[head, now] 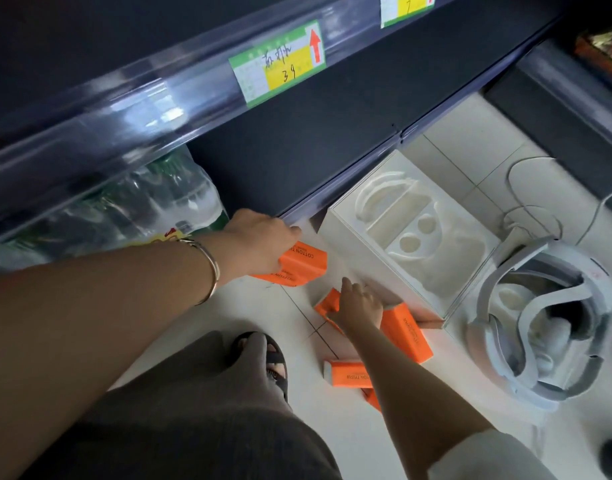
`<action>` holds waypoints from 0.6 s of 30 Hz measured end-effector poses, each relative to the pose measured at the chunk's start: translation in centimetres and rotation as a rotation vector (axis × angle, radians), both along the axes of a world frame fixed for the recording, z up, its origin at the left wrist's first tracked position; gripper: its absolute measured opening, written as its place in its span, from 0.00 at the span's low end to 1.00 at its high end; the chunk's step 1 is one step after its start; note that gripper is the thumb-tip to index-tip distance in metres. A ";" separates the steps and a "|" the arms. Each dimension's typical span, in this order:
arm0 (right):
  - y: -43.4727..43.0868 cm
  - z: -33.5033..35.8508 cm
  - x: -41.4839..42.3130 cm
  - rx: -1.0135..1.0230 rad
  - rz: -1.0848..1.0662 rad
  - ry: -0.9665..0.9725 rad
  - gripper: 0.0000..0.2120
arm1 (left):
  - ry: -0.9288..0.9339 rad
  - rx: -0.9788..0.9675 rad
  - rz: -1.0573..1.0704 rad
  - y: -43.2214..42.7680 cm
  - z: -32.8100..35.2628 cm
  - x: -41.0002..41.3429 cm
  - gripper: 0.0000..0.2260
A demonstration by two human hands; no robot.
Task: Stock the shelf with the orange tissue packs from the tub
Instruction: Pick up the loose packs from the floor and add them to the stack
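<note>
head view: nearest, an orange pack (349, 374) is seen lying on the floor; another pack (327, 304) is gripped by the right hand (358, 308); farther, two packs (297, 266) are held by the left hand (259, 242) beside the shelf (297, 140).

white moulded box (406, 233) on floor | headset (543, 327) beside it | bottled water (131, 209) | price tag (278, 62)

Pale tiled floor (200, 327) with dark grout lines; dark shelving (297, 140) edged by a glossy rail (124, 109) catching light, perhaps from windows; price labels (278, 62).
</note>
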State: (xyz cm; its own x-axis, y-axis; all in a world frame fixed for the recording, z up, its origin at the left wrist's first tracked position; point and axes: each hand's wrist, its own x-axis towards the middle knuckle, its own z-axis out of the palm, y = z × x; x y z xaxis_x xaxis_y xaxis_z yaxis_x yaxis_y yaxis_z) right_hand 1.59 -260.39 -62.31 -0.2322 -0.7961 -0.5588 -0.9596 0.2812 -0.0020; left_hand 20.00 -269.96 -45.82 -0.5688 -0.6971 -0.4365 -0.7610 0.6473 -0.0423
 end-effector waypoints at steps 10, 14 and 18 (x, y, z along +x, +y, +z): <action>-1.0 1.8 1.0 0.038 -0.114 -0.085 0.11 | 0.018 -0.039 0.019 -0.4 1.0 -0.2 0.16; -2.1 4.9 1.6 -0.017 -0.158 -0.197 0.12 | 0.062 -0.086 0.071 0.4 3.4 -0.1 0.16; -2.5 9.2 1.3 -0.114 -0.169 -0.281 0.14 | 0.130 -0.128 0.146 1.6 7.6 0.1 0.14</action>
State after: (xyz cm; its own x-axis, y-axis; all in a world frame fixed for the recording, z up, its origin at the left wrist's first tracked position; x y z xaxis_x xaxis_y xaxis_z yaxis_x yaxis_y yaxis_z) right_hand 2.93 -262.92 -53.13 -0.2163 -0.8202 -0.5296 -0.8569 0.4194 -0.2996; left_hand 20.14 -268.38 -38.25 -0.5031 -0.8214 -0.2687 -0.8508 0.5253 -0.0127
